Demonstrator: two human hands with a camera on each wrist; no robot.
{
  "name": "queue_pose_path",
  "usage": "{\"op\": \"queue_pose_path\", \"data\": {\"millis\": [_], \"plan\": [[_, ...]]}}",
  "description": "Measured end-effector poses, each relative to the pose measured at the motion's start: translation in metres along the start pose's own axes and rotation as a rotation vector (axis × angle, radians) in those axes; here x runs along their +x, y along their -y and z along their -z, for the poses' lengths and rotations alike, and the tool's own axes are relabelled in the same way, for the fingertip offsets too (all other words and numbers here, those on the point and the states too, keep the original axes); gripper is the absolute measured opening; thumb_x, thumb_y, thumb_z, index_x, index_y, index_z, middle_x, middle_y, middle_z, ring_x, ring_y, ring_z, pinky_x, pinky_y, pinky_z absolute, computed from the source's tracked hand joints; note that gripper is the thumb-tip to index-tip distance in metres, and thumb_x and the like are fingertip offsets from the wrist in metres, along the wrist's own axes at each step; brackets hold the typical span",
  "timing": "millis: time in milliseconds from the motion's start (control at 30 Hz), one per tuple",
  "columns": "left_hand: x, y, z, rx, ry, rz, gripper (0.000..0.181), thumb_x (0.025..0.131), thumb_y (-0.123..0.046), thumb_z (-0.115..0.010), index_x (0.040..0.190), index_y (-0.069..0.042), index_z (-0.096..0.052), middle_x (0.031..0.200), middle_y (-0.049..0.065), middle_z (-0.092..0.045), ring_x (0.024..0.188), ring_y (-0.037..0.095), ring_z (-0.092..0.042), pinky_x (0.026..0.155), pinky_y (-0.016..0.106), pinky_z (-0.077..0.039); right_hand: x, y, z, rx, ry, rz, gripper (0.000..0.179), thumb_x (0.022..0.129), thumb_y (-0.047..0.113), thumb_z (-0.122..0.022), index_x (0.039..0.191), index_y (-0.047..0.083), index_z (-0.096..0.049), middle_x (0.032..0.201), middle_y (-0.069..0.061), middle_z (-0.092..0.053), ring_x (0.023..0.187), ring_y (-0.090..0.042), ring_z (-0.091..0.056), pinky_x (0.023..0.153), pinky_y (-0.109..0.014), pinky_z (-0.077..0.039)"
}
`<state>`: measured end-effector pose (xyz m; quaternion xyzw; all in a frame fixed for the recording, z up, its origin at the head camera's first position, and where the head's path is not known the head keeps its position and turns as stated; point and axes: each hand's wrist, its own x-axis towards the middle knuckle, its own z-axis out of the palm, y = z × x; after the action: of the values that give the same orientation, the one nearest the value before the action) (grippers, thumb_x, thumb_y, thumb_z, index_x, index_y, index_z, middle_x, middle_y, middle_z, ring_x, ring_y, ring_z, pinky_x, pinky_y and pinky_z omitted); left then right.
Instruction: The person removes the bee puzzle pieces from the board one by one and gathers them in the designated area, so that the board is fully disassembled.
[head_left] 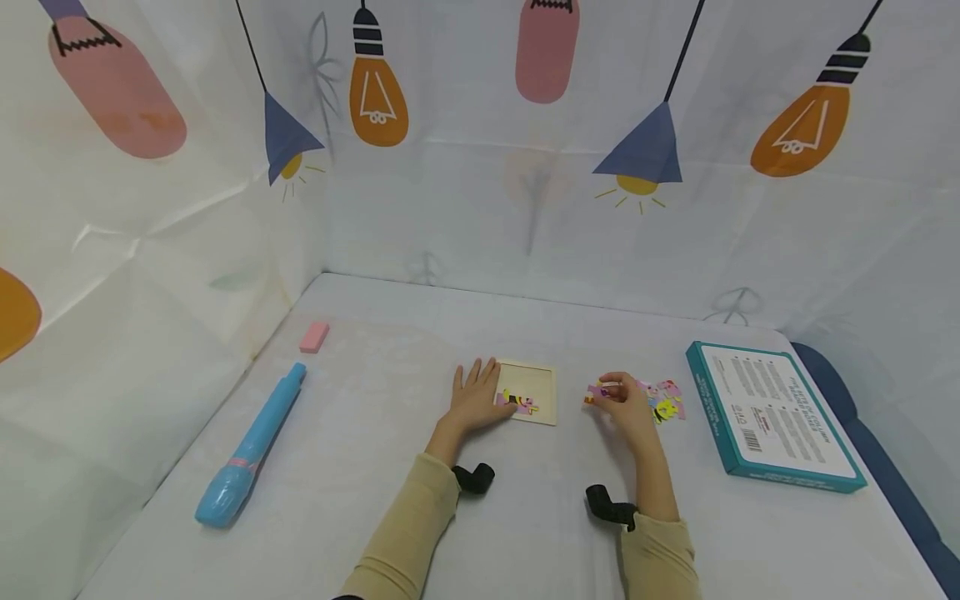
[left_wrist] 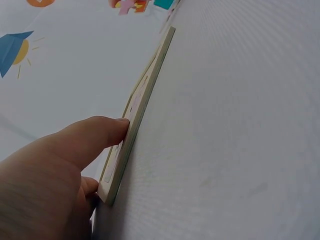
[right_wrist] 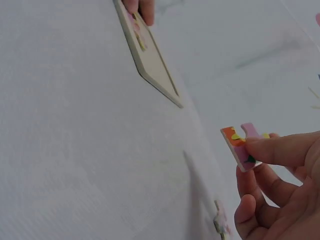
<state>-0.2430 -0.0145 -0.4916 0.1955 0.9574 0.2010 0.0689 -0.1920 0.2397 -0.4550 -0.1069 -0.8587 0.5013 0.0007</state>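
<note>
A shallow wooden puzzle tray [head_left: 542,385] lies on the white table with a few joined puzzle pieces [head_left: 525,406] along its near side. My left hand [head_left: 476,402] rests on the tray's left side, fingers spread and fairly straight, the thumb on its near edge. In the left wrist view that thumb [left_wrist: 102,132] touches the rim. My right hand [head_left: 626,406] is to the right of the tray, pinching a pink and orange puzzle piece [right_wrist: 239,145] between thumb and fingers above the table. Loose pink and yellow pieces [head_left: 667,402] lie just beyond that hand, partly hidden by it.
A teal-edged box [head_left: 780,412] with a printed white face lies at the right, beside a dark blue chair back [head_left: 828,383]. On the left are a blue microphone-shaped object [head_left: 253,450] and a pink block [head_left: 314,337]. A lamp-patterned curtain [head_left: 465,200] stands behind the table.
</note>
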Motion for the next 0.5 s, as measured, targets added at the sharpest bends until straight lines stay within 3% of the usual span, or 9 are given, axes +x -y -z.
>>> {"op": "queue_pose_path", "data": {"millis": [300,500], "plan": [[0.0,0.0,0.0,0.016,-0.001,-0.001,0.084,0.085,-0.052,-0.053,0.147,-0.005,-0.022,0.154,0.006,-0.016,0.142,0.027,-0.007,0.111,0.051,0.002,-0.003,-0.014,0.027,0.012,-0.134,-0.12,0.037,0.092,0.015,-0.055,0.125,0.004,-0.045,0.118,-0.021,-0.052,0.102,-0.029,-0.052,0.068,-0.018,-0.043],[-0.001,-0.002,0.001,0.01,0.0,0.001,0.084,0.085,-0.052,-0.054,0.147,-0.005,-0.022,0.154,0.007,-0.017,0.142,0.027,-0.007,0.111,0.051,0.002,-0.006,-0.027,0.039,-0.004,-0.176,-0.205,0.035,0.093,0.01,-0.048,0.127,0.004,-0.044,0.122,-0.022,-0.047,0.105,-0.033,-0.047,0.082,-0.032,-0.046]]}}
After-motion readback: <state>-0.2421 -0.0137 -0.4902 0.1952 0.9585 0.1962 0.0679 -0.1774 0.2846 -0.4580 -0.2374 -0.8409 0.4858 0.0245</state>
